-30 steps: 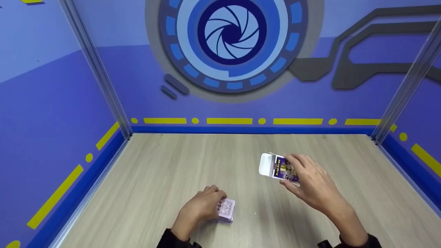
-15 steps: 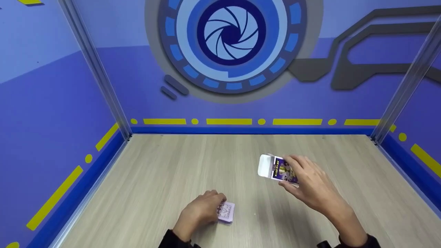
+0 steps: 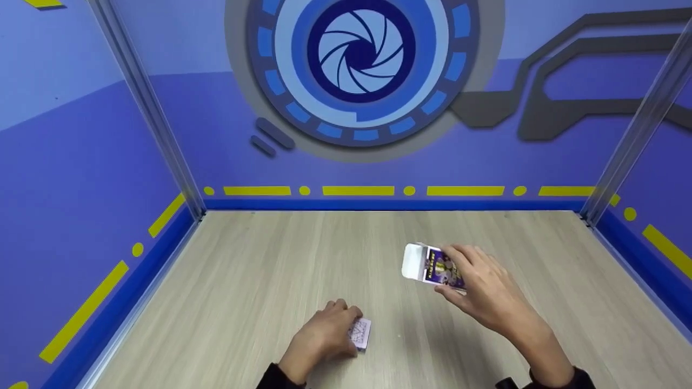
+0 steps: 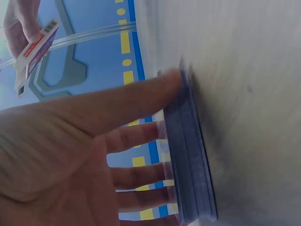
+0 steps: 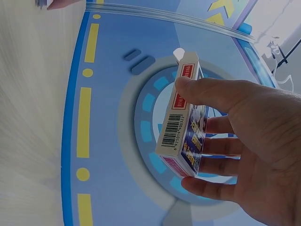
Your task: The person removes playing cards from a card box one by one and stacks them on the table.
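Note:
A deck of playing cards [image 3: 360,333] with a patterned pale back lies low at the wooden tabletop in the head view. My left hand [image 3: 327,332] covers its left part and grips it by the edges. From the left wrist, the thumb is at one end of the deck [image 4: 188,155] and the fingers reach along its far side. My right hand [image 3: 489,286] holds a purple-and-white card box [image 3: 444,267] above the table, thumb on one narrow side and fingers on the other. Its white end flap [image 3: 413,262] stands open toward the left. A barcode shows on the box [image 5: 181,117] in the right wrist view.
The light wood table [image 3: 303,248] is enclosed by blue printed panels [image 3: 346,178] at the back and both sides. Metal corner posts [image 3: 157,124] rise where the panels meet.
My left hand has shifted slightly right over the deck, and its thumb now shows at the near edge. The deck has turned a little. The right hand holds the box almost still.

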Demonstrator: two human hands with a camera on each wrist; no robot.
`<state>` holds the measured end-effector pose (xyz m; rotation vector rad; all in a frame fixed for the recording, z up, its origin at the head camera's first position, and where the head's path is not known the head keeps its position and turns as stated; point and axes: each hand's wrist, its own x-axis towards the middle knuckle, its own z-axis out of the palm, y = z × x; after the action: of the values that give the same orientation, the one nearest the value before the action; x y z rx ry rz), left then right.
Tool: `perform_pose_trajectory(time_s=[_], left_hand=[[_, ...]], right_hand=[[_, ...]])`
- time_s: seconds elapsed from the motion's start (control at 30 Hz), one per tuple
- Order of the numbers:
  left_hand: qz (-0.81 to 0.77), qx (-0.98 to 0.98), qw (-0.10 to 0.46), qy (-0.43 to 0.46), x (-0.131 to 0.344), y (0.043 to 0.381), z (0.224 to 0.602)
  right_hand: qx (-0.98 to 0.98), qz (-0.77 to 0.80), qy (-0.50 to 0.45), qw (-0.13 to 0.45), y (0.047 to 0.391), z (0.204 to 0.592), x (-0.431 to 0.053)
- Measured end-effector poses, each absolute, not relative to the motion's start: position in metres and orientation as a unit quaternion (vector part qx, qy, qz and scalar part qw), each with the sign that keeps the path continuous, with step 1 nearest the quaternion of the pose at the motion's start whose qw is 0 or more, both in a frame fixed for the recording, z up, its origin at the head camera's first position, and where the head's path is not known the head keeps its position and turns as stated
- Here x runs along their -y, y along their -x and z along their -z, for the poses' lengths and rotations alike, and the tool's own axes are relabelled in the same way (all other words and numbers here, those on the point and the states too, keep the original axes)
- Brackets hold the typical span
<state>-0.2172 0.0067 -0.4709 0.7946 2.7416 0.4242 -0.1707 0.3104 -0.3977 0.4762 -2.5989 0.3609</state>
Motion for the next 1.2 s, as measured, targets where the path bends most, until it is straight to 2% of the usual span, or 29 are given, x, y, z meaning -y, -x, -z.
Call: perform_pose_trajectory(time_s=[0.27,0.67,0.77,0.87,1.1,1.2], left_hand=[[-0.135,-0.946,0.115,-0.272,-0.008,0.217,0.473],[-0.158,-0.944,0.126,-0.262,-0.005,0.218,0.469],[-0.184,-0.944,0.108,-0.253,-0.004,0.222,0.468],[-0.208,-0.943,0.059,-0.252,-0.004,0.227,0.465],[-0.326,-0.888,-0.175,-0.273,-0.014,0.230,0.454],[-0.392,-0.843,-0.242,-0.278,-0.020,0.225,0.447]], right_hand=[[0.944,-0.133,-0.181,0.243,0.172,0.398,-0.310],[0.945,-0.135,-0.179,0.236,0.172,0.399,-0.310],[0.945,-0.136,-0.179,0.236,0.172,0.399,-0.310],[0.946,-0.135,-0.180,0.235,0.172,0.399,-0.310],[0.944,-0.133,-0.185,0.239,0.173,0.401,-0.307],[0.942,-0.128,-0.193,0.244,0.174,0.402,-0.305]])
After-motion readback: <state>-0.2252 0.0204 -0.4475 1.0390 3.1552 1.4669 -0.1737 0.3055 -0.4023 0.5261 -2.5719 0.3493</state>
